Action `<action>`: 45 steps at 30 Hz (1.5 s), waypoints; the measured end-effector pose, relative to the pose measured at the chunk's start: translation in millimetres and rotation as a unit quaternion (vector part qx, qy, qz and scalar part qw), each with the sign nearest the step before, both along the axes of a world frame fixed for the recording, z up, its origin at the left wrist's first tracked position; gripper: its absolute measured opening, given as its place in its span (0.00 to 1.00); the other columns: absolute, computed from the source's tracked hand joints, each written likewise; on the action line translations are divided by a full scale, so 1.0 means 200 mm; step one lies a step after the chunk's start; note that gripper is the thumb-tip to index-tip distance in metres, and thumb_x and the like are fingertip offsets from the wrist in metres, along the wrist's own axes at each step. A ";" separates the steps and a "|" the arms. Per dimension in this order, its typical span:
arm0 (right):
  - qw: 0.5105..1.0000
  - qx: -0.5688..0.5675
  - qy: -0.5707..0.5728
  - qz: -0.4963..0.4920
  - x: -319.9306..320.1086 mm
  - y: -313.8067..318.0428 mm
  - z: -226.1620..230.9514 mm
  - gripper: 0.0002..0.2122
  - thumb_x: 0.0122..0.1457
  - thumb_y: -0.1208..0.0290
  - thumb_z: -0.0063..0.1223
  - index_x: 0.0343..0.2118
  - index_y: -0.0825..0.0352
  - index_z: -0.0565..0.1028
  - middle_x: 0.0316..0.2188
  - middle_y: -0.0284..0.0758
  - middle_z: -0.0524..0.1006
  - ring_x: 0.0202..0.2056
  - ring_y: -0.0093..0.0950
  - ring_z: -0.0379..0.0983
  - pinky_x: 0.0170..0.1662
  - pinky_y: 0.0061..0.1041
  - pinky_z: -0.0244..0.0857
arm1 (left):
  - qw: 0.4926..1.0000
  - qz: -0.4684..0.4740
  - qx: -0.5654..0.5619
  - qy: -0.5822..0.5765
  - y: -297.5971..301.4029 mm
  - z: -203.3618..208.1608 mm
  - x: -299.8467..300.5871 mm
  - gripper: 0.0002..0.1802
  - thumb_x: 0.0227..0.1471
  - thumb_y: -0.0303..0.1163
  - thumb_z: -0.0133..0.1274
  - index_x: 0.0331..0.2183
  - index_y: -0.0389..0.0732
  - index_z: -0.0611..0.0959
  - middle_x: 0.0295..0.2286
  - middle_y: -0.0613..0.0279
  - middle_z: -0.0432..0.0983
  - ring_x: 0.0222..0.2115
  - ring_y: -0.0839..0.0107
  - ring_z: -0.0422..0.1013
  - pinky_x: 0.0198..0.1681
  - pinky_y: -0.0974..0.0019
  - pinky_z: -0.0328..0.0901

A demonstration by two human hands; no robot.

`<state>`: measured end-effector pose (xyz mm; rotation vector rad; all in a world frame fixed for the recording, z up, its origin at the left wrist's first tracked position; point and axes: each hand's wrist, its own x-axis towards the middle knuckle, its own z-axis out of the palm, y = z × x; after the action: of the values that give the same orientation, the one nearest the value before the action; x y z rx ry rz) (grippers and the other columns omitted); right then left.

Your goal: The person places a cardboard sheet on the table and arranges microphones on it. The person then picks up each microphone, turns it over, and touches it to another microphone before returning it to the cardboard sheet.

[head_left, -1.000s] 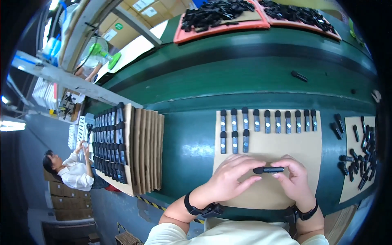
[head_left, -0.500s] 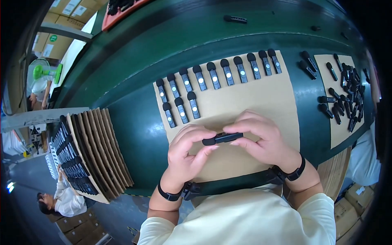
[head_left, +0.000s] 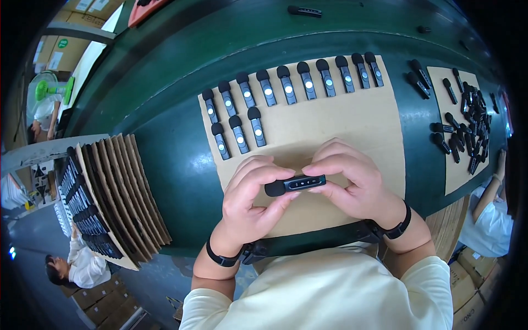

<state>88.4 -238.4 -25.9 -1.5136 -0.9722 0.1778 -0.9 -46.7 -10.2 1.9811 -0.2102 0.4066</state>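
Observation:
Between my two hands, above a brown cardboard sheet [head_left: 352, 126], is a small black clip-on microphone [head_left: 300, 185] with a round foam cap on its left end. My left hand [head_left: 250, 192] pinches it near the foam cap, thumb below and fingers above. The plain right end sits between the thumb and fingers of my right hand [head_left: 352, 179]. A panel with small marks on the microphone's side faces up. Beyond my hands, similar microphones [head_left: 286, 85] lie in a long row on the cardboard, foam caps pointing away. A shorter row [head_left: 238, 133] lies at the left.
Loose microphones are heaped on another cardboard sheet [head_left: 454, 176] at the right. Upright cardboard sheets holding microphones [head_left: 118, 192] stand at the left. One more microphone [head_left: 304, 11] lies far back on the green table [head_left: 176, 159]. Co-workers [head_left: 82, 267] sit at the left and right [head_left: 489, 214].
The microphone has been turned about its length, so its marked panel now shows. Both hands still hold it. The whole view has shifted slightly.

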 end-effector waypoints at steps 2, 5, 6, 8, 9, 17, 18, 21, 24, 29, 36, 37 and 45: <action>1.000 -0.001 0.000 0.000 0.00 0.00 0.00 0.13 0.49 0.79 0.64 0.39 0.68 0.78 0.31 0.36 0.77 0.32 0.31 0.73 0.38 0.28 0.66 | 1.000 -0.007 -0.005 0.012 0.01 -0.01 -0.01 0.16 0.41 0.24 0.67 0.35 0.35 0.80 0.33 0.57 0.77 0.38 0.63 0.72 0.50 0.54 0.64; 1.000 -0.002 -0.008 0.004 0.00 0.00 0.00 0.13 0.49 0.78 0.64 0.39 0.68 0.78 0.30 0.36 0.76 0.32 0.31 0.72 0.38 0.28 0.66 | 1.000 -0.013 -0.004 0.010 0.01 -0.01 0.00 0.16 0.41 0.23 0.66 0.35 0.35 0.80 0.32 0.58 0.77 0.36 0.64 0.72 0.50 0.52 0.64; 1.000 -0.003 -0.008 0.004 0.00 0.00 0.00 0.13 0.49 0.78 0.64 0.39 0.68 0.78 0.30 0.36 0.76 0.32 0.31 0.72 0.38 0.28 0.66 | 1.000 -0.016 -0.004 0.010 0.01 0.00 0.00 0.15 0.41 0.23 0.65 0.35 0.35 0.80 0.31 0.58 0.77 0.36 0.64 0.72 0.50 0.51 0.64; 1.000 -0.002 -0.012 0.003 0.00 0.00 0.00 0.13 0.49 0.78 0.64 0.39 0.68 0.78 0.30 0.36 0.76 0.32 0.31 0.72 0.37 0.28 0.66 | 1.000 -0.019 -0.003 0.006 0.01 -0.01 0.00 0.15 0.41 0.23 0.65 0.35 0.35 0.80 0.31 0.58 0.77 0.35 0.64 0.72 0.50 0.51 0.64; 1.000 -0.002 -0.014 0.002 0.00 0.00 0.00 0.13 0.49 0.78 0.64 0.39 0.68 0.78 0.30 0.35 0.76 0.32 0.31 0.72 0.37 0.28 0.66 | 1.000 -0.021 -0.002 0.002 0.01 -0.01 0.00 0.15 0.42 0.23 0.65 0.35 0.35 0.80 0.31 0.58 0.77 0.35 0.65 0.72 0.50 0.51 0.64; 1.000 0.007 -0.026 0.003 0.00 0.00 -0.01 0.11 0.49 0.80 0.63 0.38 0.68 0.78 0.32 0.36 0.76 0.34 0.32 0.73 0.38 0.29 0.66 | 1.000 -0.009 -0.009 -0.005 -0.02 0.02 0.02 0.17 0.40 0.22 0.65 0.36 0.36 0.81 0.30 0.59 0.78 0.31 0.63 0.73 0.47 0.53 0.65; 1.000 0.007 -0.025 0.004 0.01 0.00 -0.01 0.11 0.49 0.80 0.63 0.38 0.68 0.78 0.32 0.36 0.76 0.34 0.32 0.73 0.38 0.29 0.66 | 1.000 -0.002 -0.012 -0.005 -0.02 0.03 0.02 0.18 0.38 0.21 0.65 0.36 0.36 0.81 0.29 0.59 0.78 0.29 0.62 0.73 0.45 0.54 0.66; 0.998 0.004 -0.057 0.020 0.01 -0.01 -0.01 0.11 0.49 0.80 0.62 0.37 0.67 0.77 0.34 0.37 0.77 0.35 0.33 0.73 0.40 0.29 0.67 | 0.999 -0.030 0.005 -0.015 0.01 0.00 0.02 0.18 0.39 0.21 0.65 0.36 0.36 0.81 0.30 0.58 0.79 0.30 0.61 0.73 0.44 0.55 0.66; 1.000 0.015 -0.007 0.012 -0.01 -0.01 0.00 0.11 0.49 0.81 0.62 0.37 0.67 0.77 0.35 0.37 0.77 0.36 0.32 0.73 0.40 0.29 0.67 | 0.999 -0.044 0.010 -0.022 0.01 -0.01 0.01 0.18 0.39 0.22 0.65 0.36 0.37 0.81 0.31 0.58 0.78 0.31 0.61 0.73 0.43 0.55 0.66; 1.000 0.024 -0.010 0.010 -0.01 0.01 0.00 0.13 0.48 0.81 0.63 0.38 0.66 0.75 0.37 0.37 0.76 0.37 0.32 0.73 0.41 0.29 0.67 | 1.000 -0.023 0.018 -0.009 -0.02 -0.01 0.02 0.18 0.37 0.21 0.65 0.35 0.38 0.80 0.33 0.58 0.78 0.33 0.59 0.73 0.43 0.57 0.65; 0.999 -0.011 -0.039 -0.001 0.00 0.02 0.02 0.13 0.48 0.82 0.63 0.38 0.67 0.75 0.37 0.38 0.77 0.37 0.34 0.74 0.41 0.29 0.68 | 0.995 0.027 0.091 0.026 -0.03 0.00 0.03 0.18 0.35 0.23 0.66 0.32 0.40 0.79 0.32 0.60 0.76 0.34 0.58 0.72 0.41 0.59 0.65; 0.999 -0.023 -0.044 -0.002 0.01 0.03 0.02 0.13 0.47 0.82 0.62 0.38 0.67 0.75 0.37 0.38 0.77 0.37 0.34 0.74 0.41 0.30 0.68 | 0.991 0.044 0.119 0.036 -0.02 0.01 0.03 0.17 0.35 0.24 0.67 0.31 0.40 0.79 0.32 0.60 0.76 0.34 0.58 0.72 0.40 0.60 0.65; 0.976 -0.143 -0.152 -0.067 0.11 0.13 0.06 0.14 0.45 0.83 0.60 0.36 0.67 0.74 0.38 0.39 0.77 0.38 0.38 0.74 0.40 0.33 0.69 | 0.969 0.042 0.234 0.066 0.00 -0.02 -0.01 0.13 0.38 0.31 0.67 0.25 0.41 0.78 0.26 0.61 0.77 0.29 0.60 0.74 0.35 0.59 0.66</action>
<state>109.7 -212.7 -13.9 -1.9044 -1.1146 -0.0130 -2.5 -46.2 -14.3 2.4788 -0.1463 0.2954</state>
